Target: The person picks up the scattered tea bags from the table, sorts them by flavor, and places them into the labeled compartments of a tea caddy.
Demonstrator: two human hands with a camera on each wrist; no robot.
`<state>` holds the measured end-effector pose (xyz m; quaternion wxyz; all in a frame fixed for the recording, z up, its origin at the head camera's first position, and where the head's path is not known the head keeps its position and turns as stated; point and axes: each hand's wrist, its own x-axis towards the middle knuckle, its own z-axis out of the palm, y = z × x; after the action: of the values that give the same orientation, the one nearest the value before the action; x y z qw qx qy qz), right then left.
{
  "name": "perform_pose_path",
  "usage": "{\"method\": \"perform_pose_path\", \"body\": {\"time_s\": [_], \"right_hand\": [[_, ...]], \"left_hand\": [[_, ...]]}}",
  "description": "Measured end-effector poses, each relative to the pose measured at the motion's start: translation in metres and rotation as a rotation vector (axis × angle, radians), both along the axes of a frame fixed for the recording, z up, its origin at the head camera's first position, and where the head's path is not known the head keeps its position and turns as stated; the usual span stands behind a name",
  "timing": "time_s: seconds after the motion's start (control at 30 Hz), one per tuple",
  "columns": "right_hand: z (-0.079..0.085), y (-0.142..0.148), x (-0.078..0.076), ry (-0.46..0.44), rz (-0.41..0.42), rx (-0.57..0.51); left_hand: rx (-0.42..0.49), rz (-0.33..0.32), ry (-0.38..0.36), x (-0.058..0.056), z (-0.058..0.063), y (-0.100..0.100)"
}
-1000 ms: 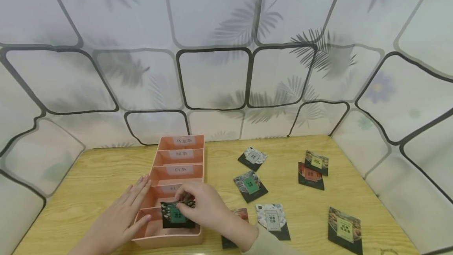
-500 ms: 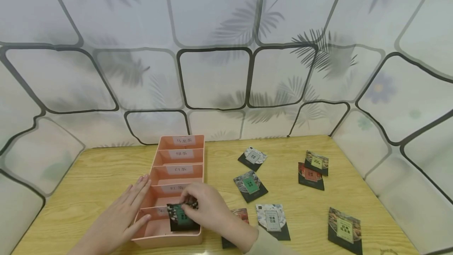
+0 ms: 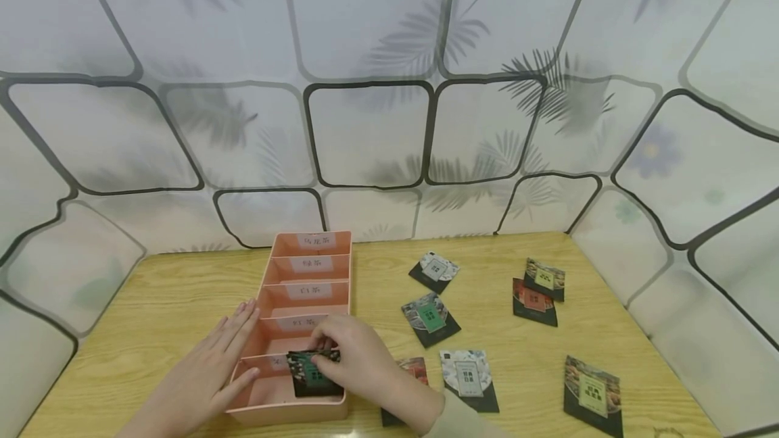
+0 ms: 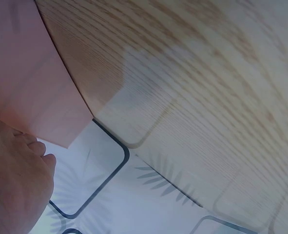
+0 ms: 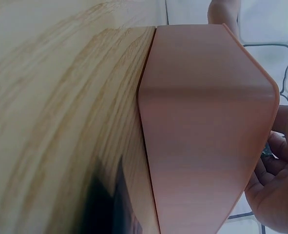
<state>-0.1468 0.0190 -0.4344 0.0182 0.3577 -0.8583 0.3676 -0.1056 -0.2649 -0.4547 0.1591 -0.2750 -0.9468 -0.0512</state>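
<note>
In the head view, a long pink box (image 3: 287, 414) split into several labelled compartments stands on the wooden table. My right hand (image 3: 360, 361) reaches over its right wall and pinches a black tea packet (image 3: 309, 378) with a green label by the upper edge. The packet sits at the right part of the nearest compartment, tilted up. My left hand (image 3: 203, 372) lies along the box's left side, fingers extended against the rim and thumb at the near compartment. From the right wrist view, the box wall hides most of the packet beneath the fingers (image 5: 275, 156).
Right of the box lie loose tea packets: a white-labelled one (image 3: 468, 380), a green one (image 3: 431, 318), a small white one (image 3: 435, 271), a red one (image 3: 534, 301) under a yellow one (image 3: 545, 280), another yellow one (image 3: 593, 394). My right forearm partly covers a red packet (image 3: 416, 368).
My right hand has moved the green-labelled packet slightly right and toward me within the near compartment, then held it there. The left hand and the box have stayed in place.
</note>
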Motion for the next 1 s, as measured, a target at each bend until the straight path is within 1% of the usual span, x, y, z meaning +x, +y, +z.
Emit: {"method": "perform_pose_path", "body": {"time_s": [0.2, 0.43, 0.77, 1.0], "right_hand": [[0.001, 0.0, 0.0, -0.013, 0.003, 0.003], [0.003, 0.001, -0.001, -0.068, 0.002, 0.001], [0.01, 0.004, 0.001, -0.146, 0.018, -0.06], [0.019, 0.009, -0.003, -0.138, -0.001, -0.102]], "left_hand": [[-0.003, 0.002, -0.005, -0.001, -0.001, 0.0], [-0.001, 0.008, -0.018, -0.001, 0.001, -0.001], [-0.001, 0.002, -0.011, -0.001, 0.002, 0.0], [-0.006, 0.014, -0.029, 0.0, 0.003, 0.001]]}}
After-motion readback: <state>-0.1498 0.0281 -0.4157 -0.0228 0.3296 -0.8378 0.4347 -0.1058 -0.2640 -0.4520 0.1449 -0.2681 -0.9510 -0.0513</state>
